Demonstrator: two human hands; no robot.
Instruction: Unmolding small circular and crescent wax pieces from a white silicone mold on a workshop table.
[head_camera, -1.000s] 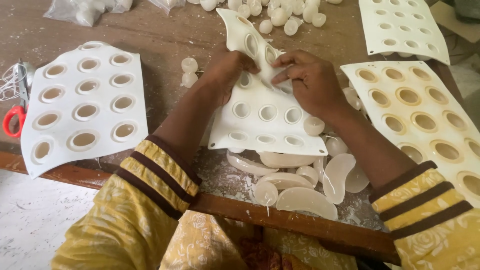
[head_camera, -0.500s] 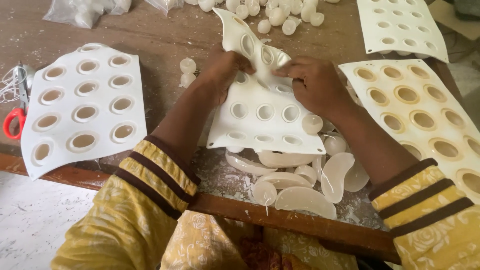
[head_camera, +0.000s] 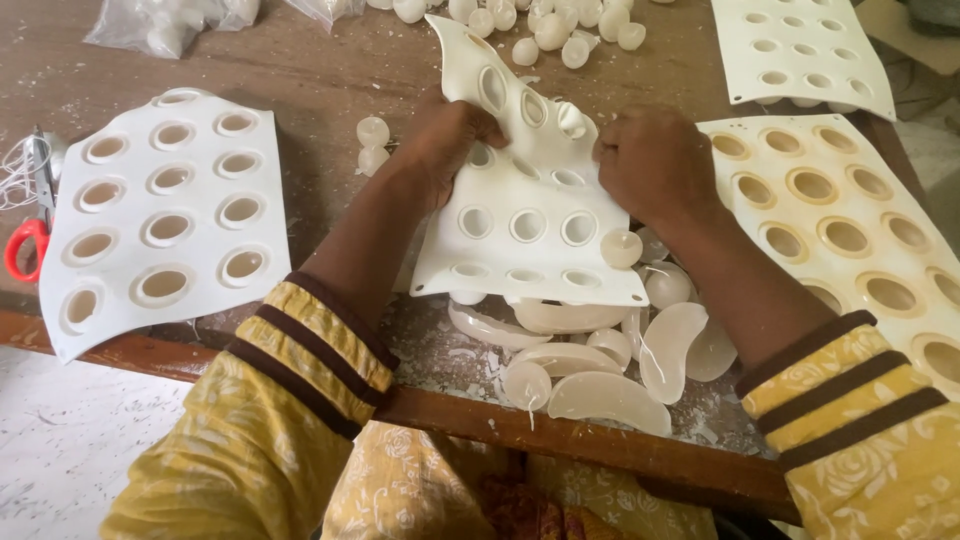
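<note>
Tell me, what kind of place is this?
Probably a small craft workshop where things get cast in moulds. Both hands bend a floppy white mould sheet on a dusty wooden workbench. Pale cast pieces lie heaped at its edge, and more mould trays lie alongside.

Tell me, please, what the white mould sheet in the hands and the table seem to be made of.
White mould sheet: probably silicone or soft rubber, matte; it bends and folds between the left hand and the right hand. Table: looks like wood, brown and worn, dusted with white powder and flakes.
</note>
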